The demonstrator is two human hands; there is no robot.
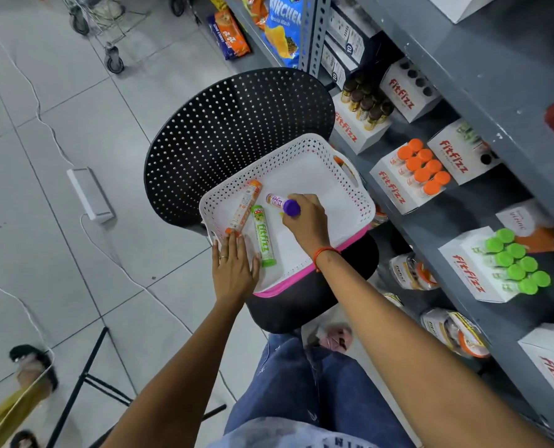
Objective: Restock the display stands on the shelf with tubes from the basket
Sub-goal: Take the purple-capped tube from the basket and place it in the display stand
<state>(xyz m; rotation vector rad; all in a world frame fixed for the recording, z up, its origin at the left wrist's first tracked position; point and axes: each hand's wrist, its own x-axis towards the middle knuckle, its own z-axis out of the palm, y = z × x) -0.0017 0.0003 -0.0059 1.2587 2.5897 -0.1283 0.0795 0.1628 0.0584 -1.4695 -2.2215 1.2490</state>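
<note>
Grey floor tiles fill the left of the frame, with a white power strip (90,194) and its cable on them, a trolley wheel at the upper left, and someone's sandalled foot cut off at the lower left.

At centre a black perforated chair (237,124) carries the white basket (350,202), which sits on something pink I cannot identify. Few tubes look left in it: an orange tube (245,205) and a green tube (262,237) lie on its floor side by side. The left hand (233,270) rests flat on the basket's near-left rim, fingers spread, gripping nothing, its fingertips just touching the orange tube's cap. The right hand (304,221) is closed on the purple tube (280,203) at its cap end, tube still low in the basket.

On the shelf (463,76) at right, the orange stand (395,185) and the green stand (476,270) look full. The stand (408,88) at upper right shows empty holes, as does the one behind the orange stand. So restocking seems well advanced, with three tubes still to place.

Which stand takes purple I cannot tell. The lower-right stand is cut off, and packets on the lower shelf are blurred.
</note>
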